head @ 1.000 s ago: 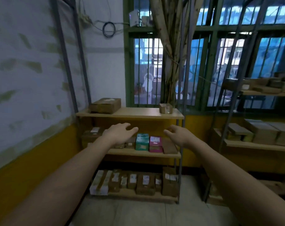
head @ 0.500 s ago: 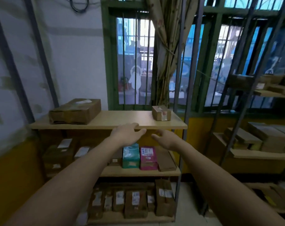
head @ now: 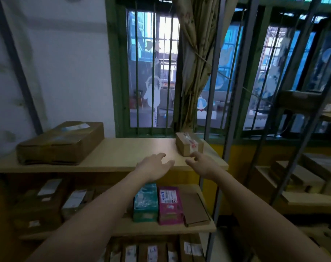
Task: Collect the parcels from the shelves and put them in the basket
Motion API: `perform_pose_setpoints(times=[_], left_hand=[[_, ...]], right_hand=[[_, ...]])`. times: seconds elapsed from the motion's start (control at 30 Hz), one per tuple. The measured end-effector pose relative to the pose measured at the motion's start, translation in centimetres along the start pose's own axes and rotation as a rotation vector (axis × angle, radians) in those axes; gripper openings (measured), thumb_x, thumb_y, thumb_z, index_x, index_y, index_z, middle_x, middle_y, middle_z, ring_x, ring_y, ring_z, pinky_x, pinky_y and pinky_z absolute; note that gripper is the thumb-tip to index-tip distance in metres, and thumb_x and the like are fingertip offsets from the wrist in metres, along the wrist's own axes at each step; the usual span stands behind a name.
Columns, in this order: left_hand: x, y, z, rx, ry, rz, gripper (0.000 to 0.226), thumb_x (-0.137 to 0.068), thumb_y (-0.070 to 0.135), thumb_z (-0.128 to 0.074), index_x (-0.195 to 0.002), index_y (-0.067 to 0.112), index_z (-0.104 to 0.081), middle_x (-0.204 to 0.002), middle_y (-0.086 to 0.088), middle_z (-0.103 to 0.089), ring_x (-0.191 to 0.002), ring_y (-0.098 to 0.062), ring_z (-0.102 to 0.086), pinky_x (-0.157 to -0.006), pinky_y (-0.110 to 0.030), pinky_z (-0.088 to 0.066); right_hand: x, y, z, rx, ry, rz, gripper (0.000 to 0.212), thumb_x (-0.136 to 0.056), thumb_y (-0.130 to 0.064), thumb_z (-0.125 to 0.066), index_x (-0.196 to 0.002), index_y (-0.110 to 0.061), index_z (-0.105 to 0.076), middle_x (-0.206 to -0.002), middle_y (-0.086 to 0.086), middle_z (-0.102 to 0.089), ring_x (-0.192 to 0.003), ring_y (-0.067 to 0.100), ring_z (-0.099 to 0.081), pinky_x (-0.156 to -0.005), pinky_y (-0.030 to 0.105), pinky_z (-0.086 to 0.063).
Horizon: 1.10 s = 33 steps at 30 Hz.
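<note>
Two parcels sit on the top shelf (head: 123,157). At its left end lies a large flat cardboard parcel (head: 61,141), brown, creased, with a pale label on its lid. The left hand (head: 153,168) reaches over the shelf's front edge, fingers spread and relaxed, holding nothing. Just beside it the right hand (head: 203,164) is extended too, fingers loosely parted and empty, its fingertips close to the small cardboard parcel (head: 188,145) near the shelf's right end; whether they touch it cannot be told. That parcel is brown, taped, with a white and red label. On the middle shelf (head: 160,229) stand a teal box (head: 145,203), a pink box (head: 169,205) and a flat brown carton (head: 195,208), with blurred labelled parcels further left.
</note>
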<state>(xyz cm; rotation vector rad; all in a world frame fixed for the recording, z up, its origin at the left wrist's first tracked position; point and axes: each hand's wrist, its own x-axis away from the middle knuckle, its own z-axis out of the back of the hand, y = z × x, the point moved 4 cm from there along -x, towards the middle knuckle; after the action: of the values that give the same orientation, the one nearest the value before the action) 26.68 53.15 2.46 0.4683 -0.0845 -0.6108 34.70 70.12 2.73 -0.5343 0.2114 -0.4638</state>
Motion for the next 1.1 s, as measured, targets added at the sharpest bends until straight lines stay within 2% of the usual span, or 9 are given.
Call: perform_pose_setpoints(times=[0.2, 0.37, 0.47, 0.6, 0.67, 0.73, 0.8, 0.97, 1.1], left_hand=[[-8.6, 2.1, -4.2, 0.412, 0.001, 0.080, 0.062, -0.101, 0.055, -0.042, -0.151, 0.021, -0.037, -0.150, -0.009, -0.046, -0.126, -0.027, -0.052, -0.099, -0.037, -0.044], [-15.6, 3.1, -7.8, 0.624, 0.111, 0.252, 0.058, -0.103, 0.052, -0.037, -0.147, 0.014, -0.045, -0.145, -0.008, -0.051, -0.128, -0.026, -0.049, -0.097, -0.035, -0.039], [-19.1, 4.1, -9.2, 0.665, 0.142, 0.256, 0.054, -0.104, 0.048, -0.036, -0.140, 0.011, -0.054, -0.138, -0.011, -0.058, -0.115, -0.021, -0.053, -0.089, -0.030, -0.037], [-22.2, 5.4, -10.8, 0.753, 0.135, 0.221, 0.047, -0.104, 0.048, -0.038, -0.142, 0.024, -0.052, -0.129, 0.002, -0.061, -0.109, -0.013, -0.054, -0.084, -0.026, -0.044], [-22.9, 5.6, -11.0, 0.913, 0.192, 0.171, 0.040, -0.101, 0.048, -0.048, -0.138, 0.032, -0.046, -0.126, 0.011, -0.057, -0.111, -0.007, -0.053, -0.085, -0.020, -0.046], [-23.3, 4.9, -11.4, 1.069, 0.255, 0.154, 0.052, -0.089, 0.055, -0.056, -0.136, 0.036, -0.043, -0.135, 0.006, -0.058, -0.118, -0.014, -0.059, -0.098, -0.035, -0.051], [-23.1, 4.3, -11.5, 1.143, 0.320, 0.107, 0.045, -0.088, 0.050, -0.060, -0.130, 0.043, -0.044, -0.130, 0.008, -0.061, -0.115, -0.016, -0.063, -0.093, -0.038, -0.053], [-22.8, 4.1, -11.1, 1.334, 0.411, 0.012, 0.053, -0.086, 0.046, -0.055, -0.137, 0.033, -0.047, -0.125, 0.007, -0.066, -0.105, -0.008, -0.070, -0.080, -0.029, -0.057], [-22.9, 3.3, -11.7, 1.474, 0.330, 0.055, 0.059, -0.089, 0.046, -0.056, -0.144, 0.025, -0.049, -0.133, -0.006, -0.065, -0.116, -0.023, -0.067, -0.100, -0.048, -0.051]], right_hand=[[-7.4, 5.5, 1.3, -0.251, 0.133, 0.025, 0.039, -0.104, -0.039, -0.044, -0.134, -0.014, -0.051, -0.120, 0.004, -0.060, -0.094, 0.015, -0.053, -0.080, 0.033, -0.046], [-14.5, 8.6, 1.8, -0.290, 0.111, -0.029, 0.045, -0.107, -0.030, -0.037, -0.136, 0.003, -0.046, -0.141, 0.021, -0.045, -0.128, 0.034, -0.044, -0.106, 0.048, -0.039], [-18.1, 9.4, 0.7, -0.364, 0.047, -0.066, 0.044, -0.107, -0.034, -0.032, -0.122, -0.002, -0.058, -0.121, 0.018, -0.056, -0.118, 0.036, -0.051, -0.096, 0.042, -0.043], [-21.5, 11.3, -2.3, -0.660, 0.073, -0.079, 0.043, -0.101, -0.048, -0.041, -0.099, -0.015, -0.069, -0.094, 0.003, -0.072, -0.093, 0.022, -0.066, -0.086, 0.042, -0.054], [-21.5, 11.9, -2.8, -0.769, 0.103, -0.027, 0.030, -0.102, -0.044, -0.045, -0.117, -0.027, -0.064, -0.105, -0.013, -0.070, -0.099, 0.006, -0.065, -0.082, 0.031, -0.054], [-21.5, 12.4, -3.0, -0.857, 0.103, 0.044, 0.029, -0.104, -0.037, -0.046, -0.132, -0.039, -0.050, -0.116, -0.029, -0.059, -0.099, -0.017, -0.057, -0.077, 0.008, -0.048], [-21.6, 12.4, -2.9, -0.889, 0.062, 0.105, 0.035, -0.105, -0.033, -0.046, -0.137, -0.045, -0.043, -0.119, -0.036, -0.052, -0.100, -0.027, -0.050, -0.076, 0.000, -0.043], [-22.5, 12.8, -3.7, -0.941, 0.015, 0.139, 0.032, -0.106, -0.037, -0.042, -0.136, -0.040, -0.052, -0.123, -0.024, -0.064, -0.113, -0.008, -0.059, -0.102, 0.024, -0.047], [-22.4, 12.1, -4.3, -0.886, -0.051, 0.216, 0.039, -0.105, -0.034, -0.042, -0.141, -0.050, -0.038, -0.123, -0.013, -0.065, -0.104, 0.009, -0.067, -0.087, 0.031, -0.055]])
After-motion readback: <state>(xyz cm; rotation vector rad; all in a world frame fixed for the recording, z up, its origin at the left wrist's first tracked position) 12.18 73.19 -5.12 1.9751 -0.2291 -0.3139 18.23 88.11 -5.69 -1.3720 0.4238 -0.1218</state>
